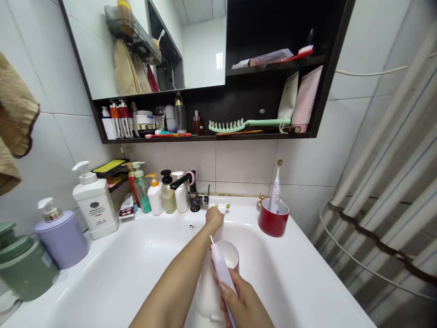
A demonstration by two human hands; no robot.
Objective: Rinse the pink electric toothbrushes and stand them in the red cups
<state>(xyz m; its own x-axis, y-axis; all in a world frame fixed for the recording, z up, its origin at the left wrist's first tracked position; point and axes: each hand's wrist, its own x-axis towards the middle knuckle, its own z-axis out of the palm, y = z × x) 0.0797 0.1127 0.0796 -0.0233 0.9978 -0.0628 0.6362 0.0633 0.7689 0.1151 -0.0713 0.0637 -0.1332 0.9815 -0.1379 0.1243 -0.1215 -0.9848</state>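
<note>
One pale pink electric toothbrush handle (pixel 222 269) slants over the washbasin (pixel 269 278), its slim shaft bare of any brush head. The right hand (pixel 241 296) has its fingers wrapped around it. Just beyond, a red cup (pixel 232 252) with a white interior sits in the basin. The left hand (pixel 215 218) reaches to the rear ledge (pixel 244 201), fingers curled beside small yellow-ended pieces (pixel 228 206), perhaps brush heads; whether it grips one cannot be told. Work seems partway: the handle is in hand, but nothing is fitted on it. Rightward, another electric toothbrush (pixel 275 198), head attached, stands in a dark red tumbler (pixel 273 225).
</note>
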